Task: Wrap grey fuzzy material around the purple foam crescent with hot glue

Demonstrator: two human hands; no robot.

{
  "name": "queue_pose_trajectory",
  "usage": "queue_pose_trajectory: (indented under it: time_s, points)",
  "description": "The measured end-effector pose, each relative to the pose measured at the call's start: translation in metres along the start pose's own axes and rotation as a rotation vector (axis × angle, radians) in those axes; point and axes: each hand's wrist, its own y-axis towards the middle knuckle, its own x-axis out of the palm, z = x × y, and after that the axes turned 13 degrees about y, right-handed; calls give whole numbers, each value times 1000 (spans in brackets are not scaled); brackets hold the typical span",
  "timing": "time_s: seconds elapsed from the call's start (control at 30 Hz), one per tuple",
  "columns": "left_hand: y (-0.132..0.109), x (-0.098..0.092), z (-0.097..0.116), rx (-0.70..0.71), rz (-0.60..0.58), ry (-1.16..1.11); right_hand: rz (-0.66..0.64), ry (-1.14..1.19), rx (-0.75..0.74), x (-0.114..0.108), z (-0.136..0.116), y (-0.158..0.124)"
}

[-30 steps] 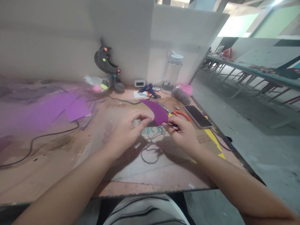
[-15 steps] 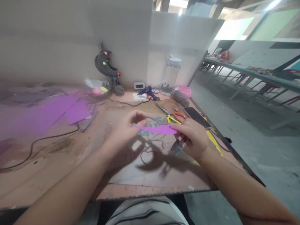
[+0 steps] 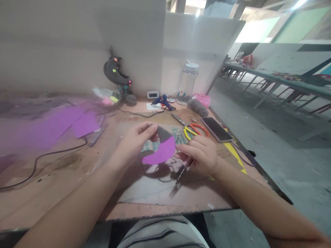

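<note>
A flat crescent (image 3: pixel 161 151), mostly purple with a grey section at its upper end, is pinched between the thumb and fingers of my left hand (image 3: pixel 144 136). Its purple face is turned toward me, above the table. My right hand (image 3: pixel 200 153) is closed around what looks like a pair of scissors (image 3: pixel 183 170), with the narrow dark blades pointing down and left. The index fingertip of that hand is at the crescent's right edge. Loose grey cord (image 3: pixel 165 179) lies on the table beneath, partly in shadow.
Yellow-and-orange-handled pliers (image 3: pixel 191 129), a phone (image 3: pixel 216 129), grey yarn (image 3: pixel 198 107) and a blue glue gun (image 3: pixel 162 102) lie beyond my hands. A clear bottle (image 3: pixel 187 84) stands behind. Purple sheets (image 3: pixel 85 124) and a black cable (image 3: pixel 51 151) are left. A decorated dark crescent (image 3: pixel 115 70) leans on the wall.
The crescent has turned from nearly edge-on to showing its purple face. My right hand has moved slightly left and down from its end, and the scissors now point more down-left.
</note>
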Motion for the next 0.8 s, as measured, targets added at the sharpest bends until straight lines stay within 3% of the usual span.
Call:
queue_pose_trajectory:
  time_s: [0.07,0.17,0.3,0.47,0.6,0.8]
  points:
    - [2,-2,1,28,49,35,71,60,106,0,1,4]
    - [3,-5,1,52,83,90,173,128,451,1,11,7]
    - [4,-6,1,67,77,143,111,258,879,10,40,-3]
    - [4,-8,0,68,54,110,74,299,921,19,60,-16]
    - [4,-7,-1,58,33,57,91,331,887,15,43,-5]
    - [1,-3,0,170,-27,-61,142,807,1058,15,15,9]
